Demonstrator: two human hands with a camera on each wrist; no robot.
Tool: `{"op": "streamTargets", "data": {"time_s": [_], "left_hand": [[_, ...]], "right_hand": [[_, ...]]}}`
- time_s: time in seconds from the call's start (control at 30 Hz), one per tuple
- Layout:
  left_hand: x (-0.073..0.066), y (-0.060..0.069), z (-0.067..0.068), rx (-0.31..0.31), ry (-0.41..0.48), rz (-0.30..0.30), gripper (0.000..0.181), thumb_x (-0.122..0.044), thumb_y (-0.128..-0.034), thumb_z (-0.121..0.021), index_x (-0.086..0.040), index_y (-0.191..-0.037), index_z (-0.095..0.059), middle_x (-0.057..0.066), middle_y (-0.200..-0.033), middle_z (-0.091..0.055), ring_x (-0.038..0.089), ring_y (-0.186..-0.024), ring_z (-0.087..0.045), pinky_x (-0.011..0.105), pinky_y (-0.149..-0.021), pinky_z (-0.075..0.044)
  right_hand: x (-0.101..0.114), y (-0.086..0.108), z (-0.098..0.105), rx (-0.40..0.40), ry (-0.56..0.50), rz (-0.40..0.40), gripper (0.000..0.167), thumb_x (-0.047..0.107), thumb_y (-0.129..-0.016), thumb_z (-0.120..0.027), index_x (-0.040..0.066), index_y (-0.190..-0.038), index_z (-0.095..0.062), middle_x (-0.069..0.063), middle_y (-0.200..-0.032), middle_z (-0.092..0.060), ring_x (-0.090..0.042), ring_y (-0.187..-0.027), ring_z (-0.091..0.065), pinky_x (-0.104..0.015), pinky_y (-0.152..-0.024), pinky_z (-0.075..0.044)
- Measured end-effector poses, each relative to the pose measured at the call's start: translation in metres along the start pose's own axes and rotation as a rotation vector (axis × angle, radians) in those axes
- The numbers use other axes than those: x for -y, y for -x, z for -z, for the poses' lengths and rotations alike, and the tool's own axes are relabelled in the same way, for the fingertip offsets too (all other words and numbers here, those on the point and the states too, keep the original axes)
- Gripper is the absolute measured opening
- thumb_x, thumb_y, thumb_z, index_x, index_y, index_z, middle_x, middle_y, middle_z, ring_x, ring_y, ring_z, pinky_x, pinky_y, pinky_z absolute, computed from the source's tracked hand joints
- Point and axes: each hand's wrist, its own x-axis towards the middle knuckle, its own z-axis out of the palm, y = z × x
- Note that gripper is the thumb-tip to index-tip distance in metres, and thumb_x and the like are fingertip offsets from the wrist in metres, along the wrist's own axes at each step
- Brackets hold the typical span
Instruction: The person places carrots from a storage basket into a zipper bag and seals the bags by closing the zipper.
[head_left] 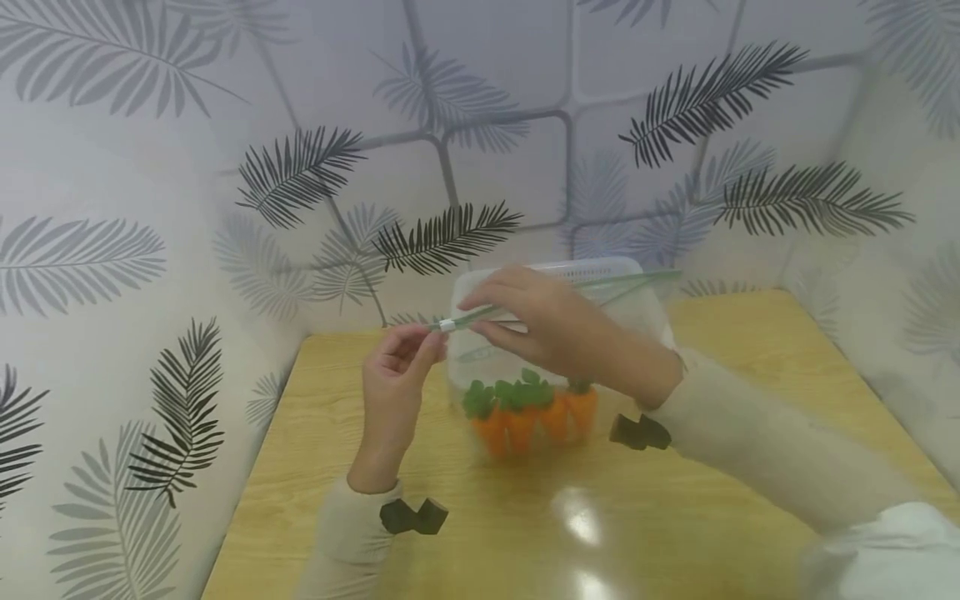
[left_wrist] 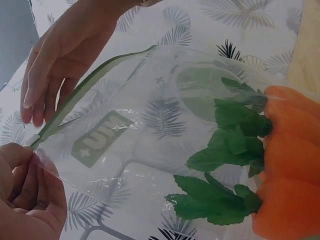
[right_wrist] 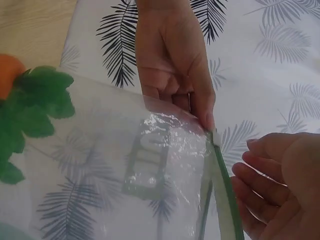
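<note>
A clear zip bag (left_wrist: 135, 160) with a green closure strip (left_wrist: 95, 77) hangs between my hands. Inside, at its bottom, are several orange carrots (head_left: 525, 429) with green leaves, apparently toys. My left hand (head_left: 393, 379) pinches the bag's top corner between thumb and fingers, beside the small white slider (head_left: 447, 325). Over the strip is my right hand (head_left: 551, 325); the wrist views show its fingers loosely extended alongside the strip, not pinching it. Whether those fingertips touch the strip I cannot tell. The far end of the strip spreads into two edges in the head view.
Behind the bag, a white plastic basket (head_left: 461, 292) with a slotted rim stands on the wooden table (head_left: 322, 467). A wall covering (head_left: 525, 50) with a leaf pattern rises behind and beside the table.
</note>
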Motion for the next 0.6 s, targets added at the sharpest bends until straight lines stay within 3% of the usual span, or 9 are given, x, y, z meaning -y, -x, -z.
{"op": "streamTargets", "data": {"time_s": [0.27,0.6], "left_hand": [[0.001,0.002,-0.002,0.05,-0.015,-0.033,0.011,-0.01,-0.0884,-0.064,-0.003,-0.096,-0.063,0.01,-0.093,-0.065,0.022,-0.079,-0.062,0.035,-0.081,-0.053],[0.002,0.004,-0.003,0.057,-0.03,-0.056,0.011,-0.007,-0.0887,-0.063,-0.001,-0.097,-0.062,0.009,-0.092,-0.063,0.022,-0.079,-0.061,0.034,-0.079,-0.053]], "right_hand": [[0.004,-0.009,-0.02,0.069,-0.002,-0.004,0.012,0.005,-0.087,-0.063,0.004,-0.099,-0.065,-0.002,-0.095,-0.063,-0.014,-0.09,-0.055,-0.02,-0.082,-0.046],[0.003,-0.008,-0.021,0.106,-0.004,-0.045,0.011,0.007,-0.088,-0.064,0.005,-0.098,-0.065,0.0,-0.094,-0.063,-0.012,-0.089,-0.055,-0.02,-0.081,-0.046]]}}
